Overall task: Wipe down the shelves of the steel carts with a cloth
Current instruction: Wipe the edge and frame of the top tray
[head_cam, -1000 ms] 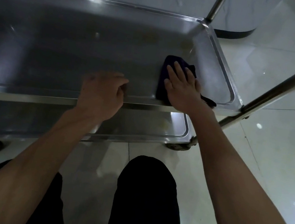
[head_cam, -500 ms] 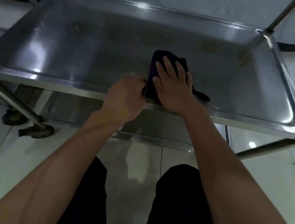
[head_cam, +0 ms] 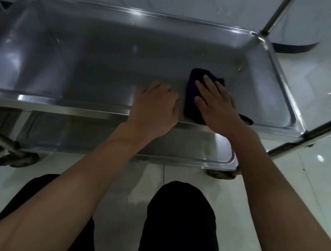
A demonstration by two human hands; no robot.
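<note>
A steel cart's upper shelf (head_cam: 54, 104) is a shallow tray filling the upper half of the head view. A dark purple cloth (head_cam: 191, 94) lies on it right of centre, near the front rim. My right hand (head_cam: 216, 105) presses flat on the cloth with straight, spread fingers. Just left of it, my left hand (head_cam: 154, 108) grips the shelf's front rim, fingers curled over the edge into the tray. A cloth corner pokes out beside my right wrist.
A lower shelf (head_cam: 178, 149) shows under the front rim, with caster wheels (head_cam: 12, 156) on the pale tiled floor. Upright steel posts (head_cam: 275, 14) stand at the corners, and slanted bars (head_cam: 324, 127) cross at right and left. My dark-trousered legs (head_cam: 178, 226) are below.
My right hand slid the cloth left along the shelf, then back toward the right. My left hand kept its hold on the front rim. The view shifted sideways.
</note>
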